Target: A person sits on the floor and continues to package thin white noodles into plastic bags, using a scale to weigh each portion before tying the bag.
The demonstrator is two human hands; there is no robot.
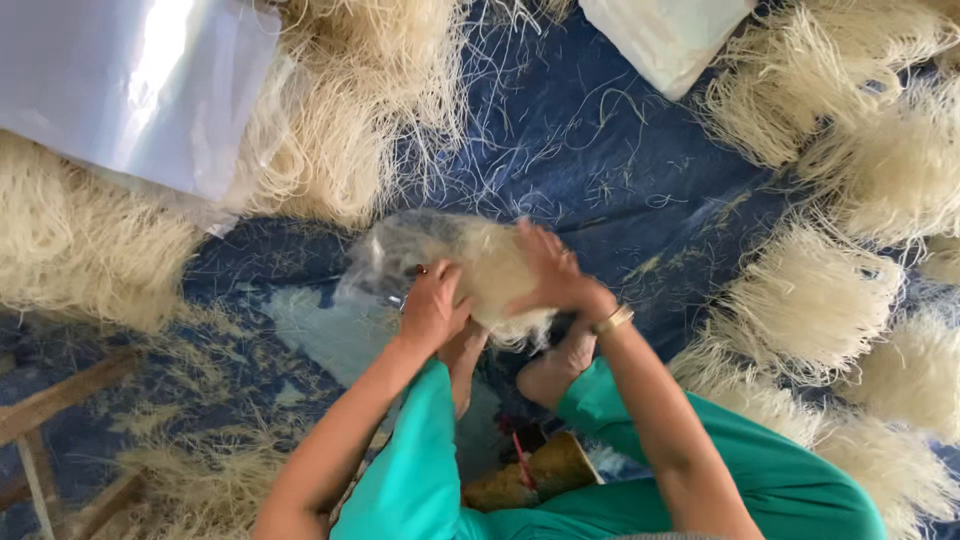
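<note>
Both hands, left hand (432,305) and right hand (553,272), grasp a blurred noodle bundle (490,265) in its clear bag (385,255).

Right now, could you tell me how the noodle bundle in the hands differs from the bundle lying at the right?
The held noodle bundle sits partly inside a clear plastic bag, gripped by the left hand and right hand; the lying bundle is bare, untouched, spread on the blue tarp. The held one looks compact, the other fanned. Both are pale, thin strands.
</note>
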